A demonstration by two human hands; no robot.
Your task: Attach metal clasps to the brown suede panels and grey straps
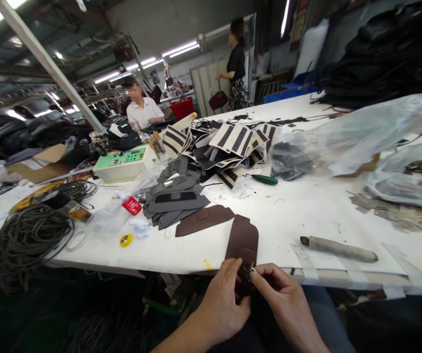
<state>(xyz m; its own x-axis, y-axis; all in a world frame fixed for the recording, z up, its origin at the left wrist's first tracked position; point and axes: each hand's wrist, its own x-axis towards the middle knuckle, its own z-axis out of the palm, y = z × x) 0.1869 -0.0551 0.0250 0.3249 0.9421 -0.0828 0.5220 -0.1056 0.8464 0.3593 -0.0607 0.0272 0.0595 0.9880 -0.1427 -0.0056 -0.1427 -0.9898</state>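
Observation:
A dark brown leather piece (243,239) with rounded corners extends over the table's front edge. My left hand (221,300) is closed on its near end, thumb on one side and fingers curled on the other. Between the thumb and fingers of my right hand (283,298) is a small metal fitting (251,269), pressed close to the leather. The fitting's exact kind is too small to tell. Beyond my hands lies a second brown leather piece (205,219), next to a pile of grey pieces (176,198).
A green-handled tool (265,179) lies near striped panels (233,138). To the right rest a wrapped rod (339,248) and plastic bags (365,137). Coiled cords (27,240), a yellow tape roll (126,240) and a control box (126,164) are on the left. Two people are farther back.

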